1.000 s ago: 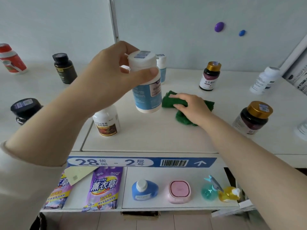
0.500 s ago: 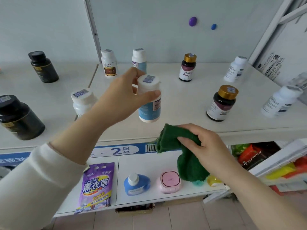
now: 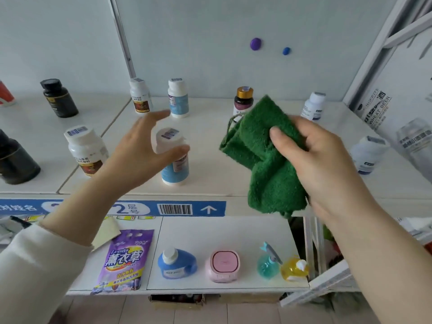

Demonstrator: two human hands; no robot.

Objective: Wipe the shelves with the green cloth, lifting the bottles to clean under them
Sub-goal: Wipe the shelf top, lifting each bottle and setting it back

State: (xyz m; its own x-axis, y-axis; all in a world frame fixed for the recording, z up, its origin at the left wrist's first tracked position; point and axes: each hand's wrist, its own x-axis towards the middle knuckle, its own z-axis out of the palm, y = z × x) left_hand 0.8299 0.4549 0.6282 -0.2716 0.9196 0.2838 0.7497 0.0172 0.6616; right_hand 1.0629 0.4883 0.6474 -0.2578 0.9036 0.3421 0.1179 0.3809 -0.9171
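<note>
On my feed the closest thing was the lower white shelf (image 3: 233, 230). A purple lavender pouch (image 3: 124, 260) lay flat on it. Next to that, in a row, sat a squat blue bottle with a white cap (image 3: 176, 265), a pink square box (image 3: 223, 266), a teal spray bottle (image 3: 267, 265) and a small yellow bottle (image 3: 293, 268) just beside it.

Above them ran the blue barcode strip (image 3: 175, 208) on the front edge of the upper white shelf (image 3: 210, 178). The right hand (image 3: 320, 157) was up in the air over that edge, fingers and thumb curled tight around the bunched green terry cloth (image 3: 264, 164), so the cloth wasn't touching any surface.

The left hand (image 3: 140, 155) was spread wide, fingers straight, cupped beside the white plastic bottle with a blue label (image 3: 175, 170). That bottle stood upright near the front of the upper shelf. The thumb was right at its neck, but I honestly couldn't tell if it was touching.

To the left stood a white bottle with a brown label (image 3: 86, 150) and a big black jar (image 3: 16, 160). Further back by the wall were a black bottle (image 3: 59, 98) and a dark bottle with a gold cap (image 3: 243, 99), partly behind the cloth.
</note>
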